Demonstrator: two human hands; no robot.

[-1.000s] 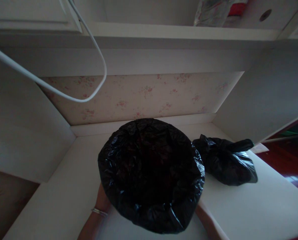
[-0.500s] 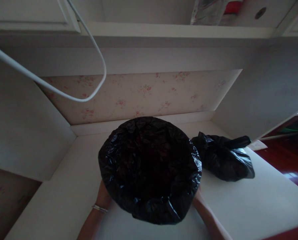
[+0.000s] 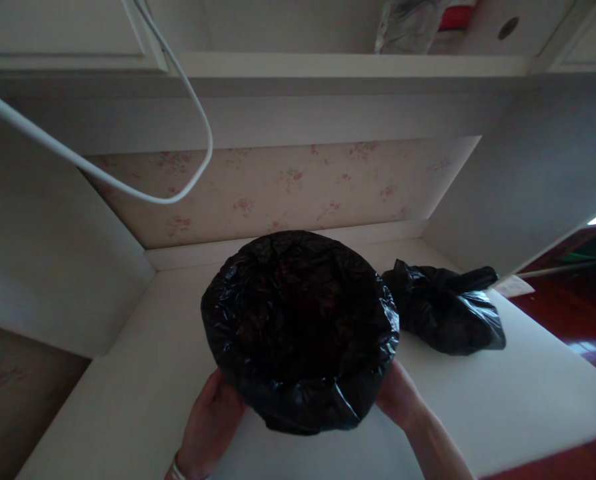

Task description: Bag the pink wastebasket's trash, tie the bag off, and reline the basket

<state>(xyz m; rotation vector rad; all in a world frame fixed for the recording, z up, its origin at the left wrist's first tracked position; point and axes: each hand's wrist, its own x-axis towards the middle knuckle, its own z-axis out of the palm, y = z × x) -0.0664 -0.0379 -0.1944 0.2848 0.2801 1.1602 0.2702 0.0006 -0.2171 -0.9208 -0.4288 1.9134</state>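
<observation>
A round bin lined with a black plastic bag (image 3: 298,407) stands on the white surface, its mouth facing up and the liner folded over the rim. My left hand (image 3: 214,417) is at its lower left side, with the fingertips hidden beneath the rim. On the lower right side, my right hand (image 3: 399,393) is partly covered by the liner, and its fingers are out of sight. Whether either hand grips the bin cannot be seen. Right of the bin lies a bunched black plastic bag (image 3: 445,317).
A white cable (image 3: 128,190) hangs at the upper left. Above the flowered wall is an open shelf (image 3: 328,65) holding a clear plastic item (image 3: 408,27). White side panels flank the white surface (image 3: 143,393). A paper (image 3: 514,287) lies near its right edge.
Both hands show more below the rim, my left hand now clear of it up to the fingers. The bin looks slightly smaller, and the view has shifted a little.
</observation>
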